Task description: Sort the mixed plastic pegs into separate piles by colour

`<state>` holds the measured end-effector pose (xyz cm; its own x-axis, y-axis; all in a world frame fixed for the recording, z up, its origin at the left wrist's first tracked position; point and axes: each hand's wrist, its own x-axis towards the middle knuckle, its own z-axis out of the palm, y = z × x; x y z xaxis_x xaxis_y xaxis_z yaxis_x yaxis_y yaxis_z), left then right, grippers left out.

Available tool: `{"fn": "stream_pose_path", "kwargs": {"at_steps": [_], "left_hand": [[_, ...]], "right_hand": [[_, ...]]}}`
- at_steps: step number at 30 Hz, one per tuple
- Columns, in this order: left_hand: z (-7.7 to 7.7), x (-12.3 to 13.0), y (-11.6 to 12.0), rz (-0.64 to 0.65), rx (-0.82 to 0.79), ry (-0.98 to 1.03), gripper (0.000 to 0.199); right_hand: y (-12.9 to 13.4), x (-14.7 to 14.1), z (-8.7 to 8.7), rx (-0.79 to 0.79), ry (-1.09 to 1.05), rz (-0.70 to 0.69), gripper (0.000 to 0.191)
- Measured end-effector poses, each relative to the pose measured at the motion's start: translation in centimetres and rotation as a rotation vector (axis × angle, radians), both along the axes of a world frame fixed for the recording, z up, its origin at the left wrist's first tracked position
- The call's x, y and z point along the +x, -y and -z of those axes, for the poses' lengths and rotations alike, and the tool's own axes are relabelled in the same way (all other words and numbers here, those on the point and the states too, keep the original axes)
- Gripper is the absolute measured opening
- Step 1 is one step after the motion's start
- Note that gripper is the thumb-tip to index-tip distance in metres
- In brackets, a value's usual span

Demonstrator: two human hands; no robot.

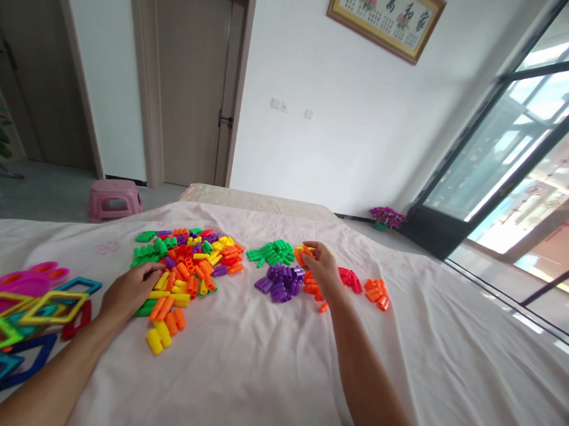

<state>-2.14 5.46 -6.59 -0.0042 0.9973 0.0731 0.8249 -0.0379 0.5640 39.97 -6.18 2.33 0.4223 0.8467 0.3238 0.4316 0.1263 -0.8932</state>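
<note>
My left hand (133,288) rests at the left edge of a mixed heap of plastic pieces (185,258), fingers bent over yellow pieces; whether it grips one is unclear. Over the small groups on the right, my right hand (320,265) pinches an orange piece (301,254). Left of that hand lie a green group (273,253) and a purple group (280,283). Orange pieces (313,283) are partly hidden under the right hand. Beyond it to the right are a red group (350,279) and another orange group (376,293).
Colourful flat frames (54,307) and a pink shape (24,282) lie at the left on the white cloth (236,377). Past the cloth stand a pink stool (114,199) and a pot of purple flowers (387,217). A glass door is at the right.
</note>
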Motion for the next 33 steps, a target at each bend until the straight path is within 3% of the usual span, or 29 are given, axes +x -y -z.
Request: {"fn": "stream_pose_path", "kwargs": {"at_steps": [2,5,11,17,26,33], "left_hand": [[-0.2,0.0,0.1,-0.002,-0.016,0.001,0.045],[-0.4,0.1,0.3,0.004,-0.03,-0.002,0.045],[-0.3,0.0,0.1,0.004,-0.011,-0.002,0.041],[0.6,-0.3,-0.4,0.012,0.011,0.002,0.041],[0.5,-0.4,-0.5,0.007,-0.005,-0.013,0.043],[0.2,-0.1,-0.2,-0.011,-0.028,-0.014,0.042]], "right_hand": [[0.5,2.9,0.0,-0.036,0.027,0.097,0.045],[1.3,6.4,0.4,-0.143,0.179,0.203,0.036],[2.7,10.0,0.9,-0.346,0.291,0.195,0.023],[3.1,10.4,1.4,-0.535,0.271,0.111,0.02],[3.2,10.8,2.0,-0.546,0.343,0.187,0.021],[3.6,9.9,1.6,-0.542,0.358,0.222,0.02]]}}
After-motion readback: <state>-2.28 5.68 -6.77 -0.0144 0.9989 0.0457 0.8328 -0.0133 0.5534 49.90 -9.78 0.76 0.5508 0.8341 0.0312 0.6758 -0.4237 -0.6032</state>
